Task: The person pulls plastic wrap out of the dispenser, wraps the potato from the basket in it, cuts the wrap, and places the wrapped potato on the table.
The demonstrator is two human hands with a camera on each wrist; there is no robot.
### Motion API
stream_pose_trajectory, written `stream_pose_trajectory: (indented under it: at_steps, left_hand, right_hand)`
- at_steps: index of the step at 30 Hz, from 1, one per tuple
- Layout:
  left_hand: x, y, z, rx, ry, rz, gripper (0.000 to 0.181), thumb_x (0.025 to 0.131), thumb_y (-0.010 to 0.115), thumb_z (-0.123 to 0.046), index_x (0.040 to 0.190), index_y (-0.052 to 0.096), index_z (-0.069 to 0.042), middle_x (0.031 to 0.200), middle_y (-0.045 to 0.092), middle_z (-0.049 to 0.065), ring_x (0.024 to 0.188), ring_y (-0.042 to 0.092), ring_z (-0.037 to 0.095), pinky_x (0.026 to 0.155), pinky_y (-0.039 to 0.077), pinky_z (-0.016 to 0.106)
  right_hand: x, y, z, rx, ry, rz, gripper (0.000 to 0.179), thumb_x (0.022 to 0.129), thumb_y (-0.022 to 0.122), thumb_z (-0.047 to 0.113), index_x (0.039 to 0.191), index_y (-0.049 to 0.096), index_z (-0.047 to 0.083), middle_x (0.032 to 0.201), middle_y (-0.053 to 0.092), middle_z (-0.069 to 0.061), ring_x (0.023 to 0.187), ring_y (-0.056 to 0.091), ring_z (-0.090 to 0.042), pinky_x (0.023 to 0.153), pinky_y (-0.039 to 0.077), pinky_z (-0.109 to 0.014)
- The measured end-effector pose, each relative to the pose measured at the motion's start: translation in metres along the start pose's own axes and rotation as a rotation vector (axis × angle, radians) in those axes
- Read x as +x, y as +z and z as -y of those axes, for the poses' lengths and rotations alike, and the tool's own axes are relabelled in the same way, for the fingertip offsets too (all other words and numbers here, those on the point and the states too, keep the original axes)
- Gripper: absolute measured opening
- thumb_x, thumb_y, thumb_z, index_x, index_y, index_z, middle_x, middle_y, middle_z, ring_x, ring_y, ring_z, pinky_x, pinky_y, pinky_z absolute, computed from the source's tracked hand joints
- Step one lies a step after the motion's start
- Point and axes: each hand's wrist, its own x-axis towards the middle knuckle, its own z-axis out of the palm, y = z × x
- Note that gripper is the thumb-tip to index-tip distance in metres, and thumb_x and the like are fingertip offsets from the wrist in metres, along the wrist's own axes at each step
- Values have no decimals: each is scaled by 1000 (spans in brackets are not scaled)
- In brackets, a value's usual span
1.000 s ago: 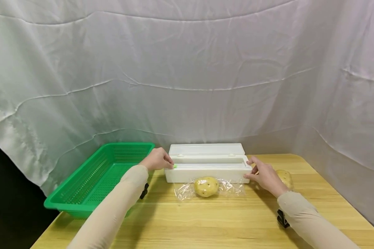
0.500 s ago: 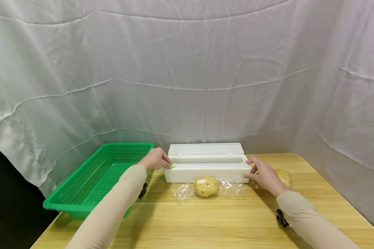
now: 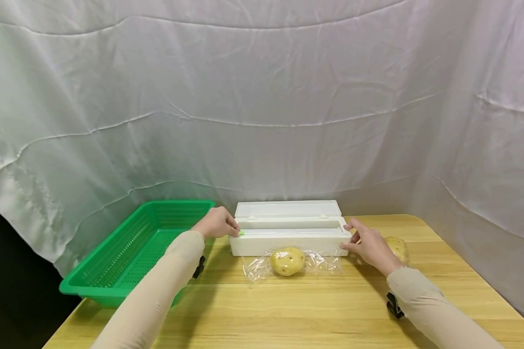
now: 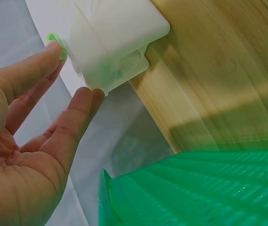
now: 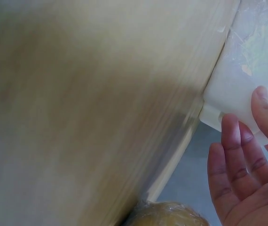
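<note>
In the head view a long white cling film box (image 3: 288,246) lies on the table, its lid (image 3: 288,209) raised at the back. My left hand (image 3: 216,223) is at the box's left end. Between its thumb and index finger it pinches a small green slider (image 4: 58,46), while other fingertips come to the box's end. My right hand (image 3: 371,246) grips the right end, with the thumb (image 5: 262,96) on the front face and fingers at the end wall. A potato (image 3: 288,261) in clear film lies before the box, with loose film spread to both sides.
A green slotted basket (image 3: 67,286) stands on the left, close to my left forearm. Another potato (image 3: 397,248) lies behind my right hand, its film wrap (image 5: 167,209) showing in the right wrist view. A grey-white curtain (image 3: 262,121) hangs behind the wooden table (image 3: 262,315).
My left hand and the green slider have shifted very slightly left along the box. My right hand stays at its end, and the potatoes lie as before.
</note>
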Motion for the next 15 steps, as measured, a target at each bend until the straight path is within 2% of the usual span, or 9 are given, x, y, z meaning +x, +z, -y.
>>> stream_pose_trajectory:
  at_steps: [15]
  left_hand:
    - [-2, -3, 5, 7, 10, 11, 5, 93, 86, -17, 92, 87, -12, 109, 82, 4, 91, 68, 16, 78, 56, 32]
  right_hand:
    - [0, 1, 3, 14, 5, 12, 46, 94, 85, 21, 130, 59, 6, 87, 73, -3, 73, 64, -14, 73, 52, -37]
